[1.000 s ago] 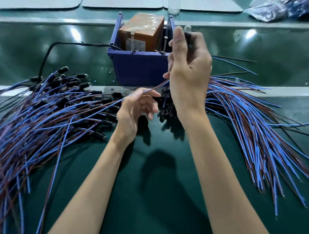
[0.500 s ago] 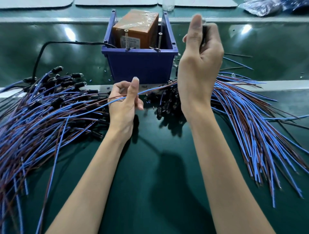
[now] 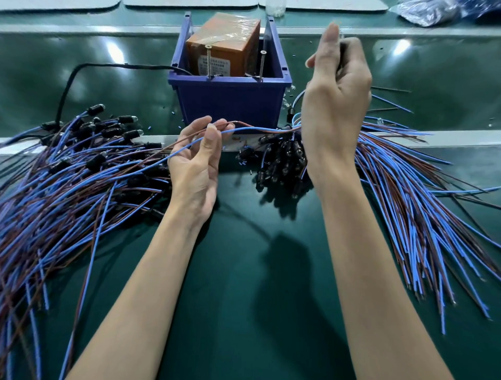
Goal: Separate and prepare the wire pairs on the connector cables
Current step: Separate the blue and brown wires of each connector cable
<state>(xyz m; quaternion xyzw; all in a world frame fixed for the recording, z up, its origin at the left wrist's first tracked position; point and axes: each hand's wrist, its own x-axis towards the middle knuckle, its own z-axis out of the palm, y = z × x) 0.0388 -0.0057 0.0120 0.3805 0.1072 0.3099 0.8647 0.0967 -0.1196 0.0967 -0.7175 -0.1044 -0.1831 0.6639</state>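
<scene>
Blue-and-brown wire pair point(image 3: 257, 129) is hanging above the table point(image 3: 244, 271), centre. Left hand point(image 3: 195, 162) is now rolling palm-up, thumb pinching the blue strand; right hand point(image 3: 336, 89) is clamping, probably, its connector end. Strands are parting.

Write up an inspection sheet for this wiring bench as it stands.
Surface: green mat.
Job's things: wire pair, blue and brown, running from the left hand toward the right; left pile and right pile of similar cables.
Clutter: blue bin holding an orange box; small dark bits scattered near it.
Hands: left hand pinches the wire pair; right hand, raised, curls round a dark connector, mostly hidden.
Cables: black cord runs from the bin leftward.
Surroundings: plastic bag at the far right; pale mats at the back.
</scene>
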